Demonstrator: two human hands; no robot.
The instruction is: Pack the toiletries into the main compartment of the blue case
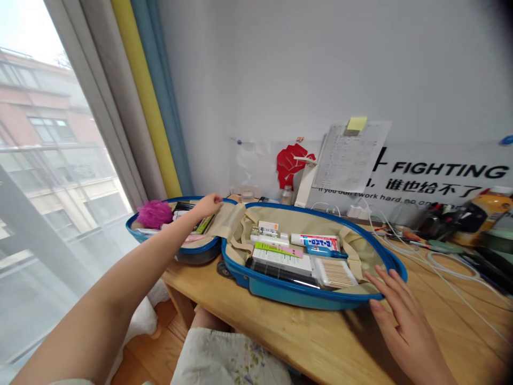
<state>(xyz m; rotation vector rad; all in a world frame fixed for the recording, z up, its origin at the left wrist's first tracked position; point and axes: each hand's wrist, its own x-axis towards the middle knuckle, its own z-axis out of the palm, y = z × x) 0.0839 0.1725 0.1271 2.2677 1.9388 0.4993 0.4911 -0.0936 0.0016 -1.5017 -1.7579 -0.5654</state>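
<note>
A small blue suitcase lies spread wide on the wooden table, its two halves joined by a beige fabric hinge. My left hand reaches across the left half to its far rim with fingers curled; whatever they hold is hidden. Beside that arm, a purple bath puff sits in the left half. My right hand rests at the right end of the suitcase, fingers spread and touching the rim. In the right half lie a toothpaste box, a blue tube, a pack of cotton swabs and a white box.
White cables run over the table's right side, near an orange bottle. Behind the suitcase stand a white lamp and a small glass bottle against the wall. Curtains and a window are on the left.
</note>
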